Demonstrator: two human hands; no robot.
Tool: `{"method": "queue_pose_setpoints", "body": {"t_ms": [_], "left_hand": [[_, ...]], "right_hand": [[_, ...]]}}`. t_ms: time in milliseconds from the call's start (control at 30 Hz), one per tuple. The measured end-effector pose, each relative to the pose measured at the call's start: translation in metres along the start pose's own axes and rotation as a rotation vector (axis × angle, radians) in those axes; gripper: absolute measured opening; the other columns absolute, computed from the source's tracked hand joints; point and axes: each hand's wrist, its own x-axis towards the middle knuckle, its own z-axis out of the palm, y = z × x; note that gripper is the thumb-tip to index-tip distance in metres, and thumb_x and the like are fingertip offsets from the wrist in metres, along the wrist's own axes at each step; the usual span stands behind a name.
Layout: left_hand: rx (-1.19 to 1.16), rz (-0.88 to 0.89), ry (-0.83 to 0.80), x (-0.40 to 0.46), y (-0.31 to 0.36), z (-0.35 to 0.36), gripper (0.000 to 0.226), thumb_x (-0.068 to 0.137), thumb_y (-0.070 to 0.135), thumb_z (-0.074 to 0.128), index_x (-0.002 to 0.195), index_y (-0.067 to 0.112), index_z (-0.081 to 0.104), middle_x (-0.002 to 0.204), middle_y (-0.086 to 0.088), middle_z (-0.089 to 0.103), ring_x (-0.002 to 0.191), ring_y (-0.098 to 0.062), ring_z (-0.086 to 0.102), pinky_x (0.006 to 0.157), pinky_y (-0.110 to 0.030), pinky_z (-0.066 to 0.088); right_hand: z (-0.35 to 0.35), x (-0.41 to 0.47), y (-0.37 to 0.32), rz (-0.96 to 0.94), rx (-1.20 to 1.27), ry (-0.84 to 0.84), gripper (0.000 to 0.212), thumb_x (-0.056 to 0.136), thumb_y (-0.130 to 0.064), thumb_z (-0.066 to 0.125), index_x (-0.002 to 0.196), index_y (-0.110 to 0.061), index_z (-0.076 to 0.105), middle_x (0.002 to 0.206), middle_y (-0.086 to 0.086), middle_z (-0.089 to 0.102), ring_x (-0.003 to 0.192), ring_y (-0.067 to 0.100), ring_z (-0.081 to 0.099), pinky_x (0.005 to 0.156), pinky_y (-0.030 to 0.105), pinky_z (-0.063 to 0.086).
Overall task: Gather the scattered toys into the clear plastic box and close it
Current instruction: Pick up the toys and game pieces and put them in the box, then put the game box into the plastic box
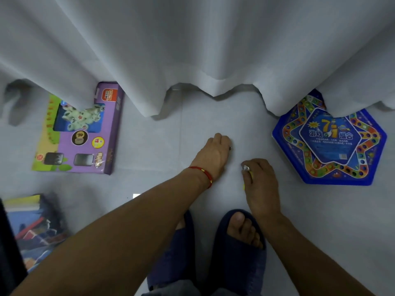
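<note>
Here, right hand [259,178] fingers pinch a yellow stick toy [248,178] pointing floorward; left hand [215,154] fingers curled.
</note>
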Motion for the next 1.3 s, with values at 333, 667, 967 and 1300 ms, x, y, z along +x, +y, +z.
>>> {"method": "queue_pose_setpoints", "body": {"t_ms": [333, 667, 967, 1300], "left_hand": [[-1.454, -0.962, 0.066, -0.168, 0.027, -0.145, 0.025, 0.090, 0.001, 0.042, 0.069, 0.013, 0.046, 0.068, -0.010, 0.050, 0.049, -0.020, 0.039, 0.043, -0.022, 0.034], [-1.319, -1.018, 0.637, -0.416, -0.030, -0.297, 0.013, 0.089, 0.001, 0.049, 0.077, 0.006, 0.051, 0.060, -0.007, 0.041, 0.051, -0.019, 0.044, 0.054, -0.027, 0.049], [-0.777, -1.133, 0.700, -0.437, -0.057, -0.287, 0.060, 0.092, 0.024, 0.051, 0.147, 0.006, 0.033, 0.143, -0.015, 0.046, 0.112, -0.025, 0.051, 0.093, -0.033, 0.040], [0.085, -0.809, 0.408, -0.305, -0.092, -0.215, 0.076, 0.088, 0.042, 0.052, 0.154, 0.028, 0.017, 0.163, -0.004, -0.016, 0.149, -0.034, -0.013, 0.118, -0.060, 0.011]], "right_hand": [[-0.100, -0.009, -0.151, 0.814, 1.261, -0.743, 0.018, 0.093, -0.004, 0.051, 0.104, 0.005, 0.062, 0.091, 0.015, 0.060, 0.074, 0.019, 0.062, 0.065, 0.027, 0.058], [-0.123, -0.086, -0.477, 0.099, 0.476, -1.335, 0.018, 0.093, -0.022, 0.058, 0.100, -0.006, 0.064, 0.089, 0.012, 0.059, 0.071, 0.018, 0.055, 0.064, 0.027, 0.052], [-0.012, -0.110, -0.511, 0.050, 0.361, -1.057, 0.024, 0.089, -0.017, 0.061, 0.112, -0.010, 0.056, 0.102, 0.013, 0.057, 0.089, 0.023, 0.062, 0.082, 0.042, 0.060], [0.076, -0.009, -0.341, -0.249, -0.384, -0.684, 0.035, 0.091, -0.021, 0.058, 0.126, -0.020, 0.059, 0.128, 0.014, 0.057, 0.111, 0.034, 0.057, 0.094, 0.038, 0.049]]}}
